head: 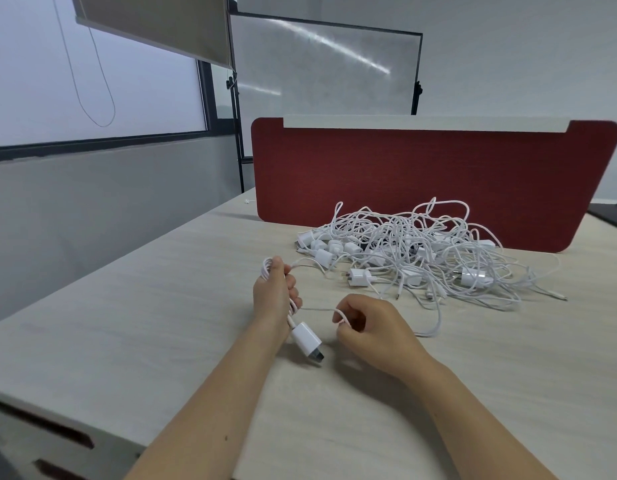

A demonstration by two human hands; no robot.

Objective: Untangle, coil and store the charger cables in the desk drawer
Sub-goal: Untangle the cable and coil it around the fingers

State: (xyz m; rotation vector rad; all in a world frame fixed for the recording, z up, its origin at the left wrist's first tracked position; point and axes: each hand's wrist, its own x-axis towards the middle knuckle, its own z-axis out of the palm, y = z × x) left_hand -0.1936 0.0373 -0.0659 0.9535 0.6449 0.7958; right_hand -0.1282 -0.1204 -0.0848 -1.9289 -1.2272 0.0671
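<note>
1. Two hands work one cable [317, 309]. I see the left hand [274, 292] curled round a small coil [266, 266], whose loops stick out above the fist. The white plug [306, 341] hangs below it, just over the desk [161, 323].
2. The right hand [369, 327] pinches the loose length between thumb and forefinger, near the left hand. A short span runs almost level between them.
3. From that pinch the slack loops out to the right across the desk and up toward the pile [421, 251]. I cannot tell whether its far end is free.
4. I judge the next wrap must carry this slack leftward onto the coil, whose long axis follows the upright fist.
5. The pile lies beyond both hands, against the red divider [435, 168] and nearer the right one.
6. The desk is pale wood grain. Drawer fronts [40, 427] show at lower left, nearer the left arm.
7. A whiteboard [327, 64] and a window blind [154, 22] stand behind.
</note>
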